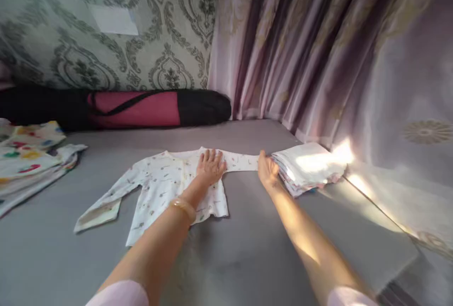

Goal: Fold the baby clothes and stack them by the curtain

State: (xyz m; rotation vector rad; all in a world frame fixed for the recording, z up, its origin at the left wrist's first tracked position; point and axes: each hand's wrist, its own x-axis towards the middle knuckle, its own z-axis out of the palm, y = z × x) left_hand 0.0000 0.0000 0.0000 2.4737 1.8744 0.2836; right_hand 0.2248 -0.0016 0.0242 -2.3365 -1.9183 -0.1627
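Observation:
A small white printed shirt [159,183] lies spread on the grey surface, its left sleeve slanting down with the cuff end folded over. My left hand [211,166], with a bangle on the wrist, lies flat on the shirt near its right shoulder, fingers spread. The right sleeve is stretched straight out to the side. At its cuff my right hand [268,170] has its fingers closed round the end of the sleeve. Just right of that hand sits a stack of folded white cloths [306,164], partly in bright sunlight.
Crumpled colourful clothes [31,155] lie at the far left of the grey surface [240,249]. A long black and pink bag [141,108] rests along the patterned wall. Pinkish curtains [283,46] hang at the back and right, beside the surface's edge.

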